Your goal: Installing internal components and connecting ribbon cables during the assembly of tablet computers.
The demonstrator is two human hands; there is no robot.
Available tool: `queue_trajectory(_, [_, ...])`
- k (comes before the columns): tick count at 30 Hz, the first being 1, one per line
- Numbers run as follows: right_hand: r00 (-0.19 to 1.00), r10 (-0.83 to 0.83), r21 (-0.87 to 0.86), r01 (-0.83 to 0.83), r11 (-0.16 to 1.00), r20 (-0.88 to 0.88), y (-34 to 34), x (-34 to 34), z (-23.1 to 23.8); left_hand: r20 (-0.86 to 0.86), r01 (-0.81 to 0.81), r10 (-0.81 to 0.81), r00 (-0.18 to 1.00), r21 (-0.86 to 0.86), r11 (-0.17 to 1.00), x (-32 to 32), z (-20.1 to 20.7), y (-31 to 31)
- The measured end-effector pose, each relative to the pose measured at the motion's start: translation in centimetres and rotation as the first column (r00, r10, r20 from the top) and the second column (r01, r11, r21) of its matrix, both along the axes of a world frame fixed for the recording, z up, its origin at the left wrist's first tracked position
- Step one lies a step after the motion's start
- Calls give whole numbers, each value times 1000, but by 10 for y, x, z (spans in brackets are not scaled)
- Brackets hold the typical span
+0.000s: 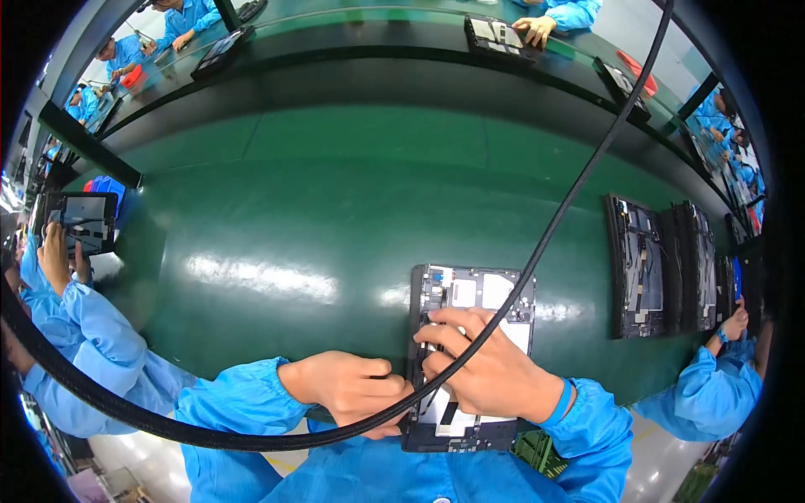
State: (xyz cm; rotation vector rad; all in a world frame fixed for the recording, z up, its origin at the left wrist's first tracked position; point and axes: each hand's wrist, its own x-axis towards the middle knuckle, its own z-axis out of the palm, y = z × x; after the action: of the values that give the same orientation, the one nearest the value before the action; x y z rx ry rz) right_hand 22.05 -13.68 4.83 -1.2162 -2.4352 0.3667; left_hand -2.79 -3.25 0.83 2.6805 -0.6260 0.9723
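An opened tablet point(493, 426) with a black frame and bare inner parts lies near the table's front edge, just before my body. My right hand point(490, 365) rests over its middle. Its bent, spread fingers reach the tablet's left edge, and I see nothing held in them. My left hand point(345, 388) is closed beside the tablet's lower left edge, its fingertips against that side. Whatever is between those fingers is hidden. A thick black cable point(553, 222) passes in front of both hands and covers part of the fingers.
More opened tablets point(639, 272) stand at the right of the green table point(335, 201). At the left, a co-worker's hand point(55, 258) holds another tablet point(88, 220). Beyond a dark raised ledge, a gloved hand point(537, 30) touches a device point(495, 35). A green crate point(539, 453) sits below.
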Motion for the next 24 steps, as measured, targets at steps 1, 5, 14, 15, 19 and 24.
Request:
queue_trajectory(1, [1000, 2, -4, -2, 1000, 2, -1, -1, -3, 9, 19, -19, 1000, 5, 1000, 0, -2, -1])
queue_trajectory(5, [999, 35, 98, -37, 995, 17, -2, -4, -1, 38, 38, -37, 999, -17, 999, -2, -5, 0])
queue_trajectory(14, [976, -49, 348, -28, 937, 211, 1, 6, 8, 22, 74, -74, 997, -14, 997, 0, 1, 4])
queue_trajectory(15, [978, -51, 397, -34, 917, 202, 1, 4, 8, 31, 76, -75, 997, -11, 997, 1, 1, 4])
queue_trajectory(19, [981, -69, 418, -13, 908, 179, 7, 5, -2, 66, 108, -108, 992, 9, 994, 7, -4, 2])
queue_trajectory(24, [987, -71, 413, 6, 911, 143, 12, 8, -9, 114, 105, -120, 986, 127, 986, 10, -7, 2])
